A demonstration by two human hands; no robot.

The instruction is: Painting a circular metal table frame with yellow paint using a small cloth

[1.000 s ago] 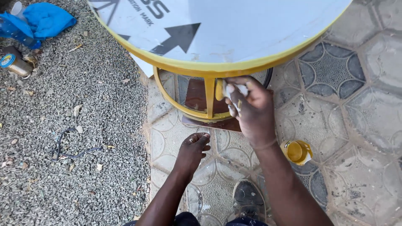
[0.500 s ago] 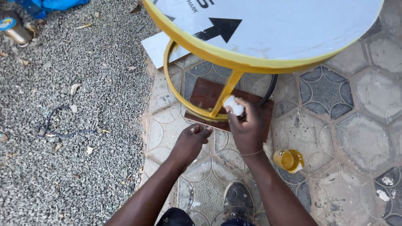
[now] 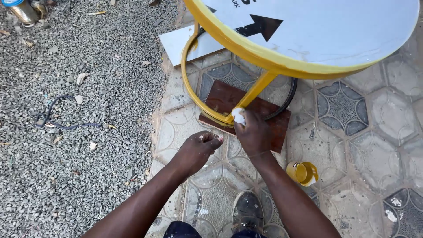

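At ring base, right hand fingers pinch rag.

— How is the light?
— Bright, even daylight; the white tabletop is nearly washed out.
— Shadows?
— Soft ones, under the tabletop and beneath the arms.
— Sharpness?
— Gravel and tiles crisp; slight bending toward the edges.

a metal tin and a dark cord lie on grey gravel beside patterned paving tiles.
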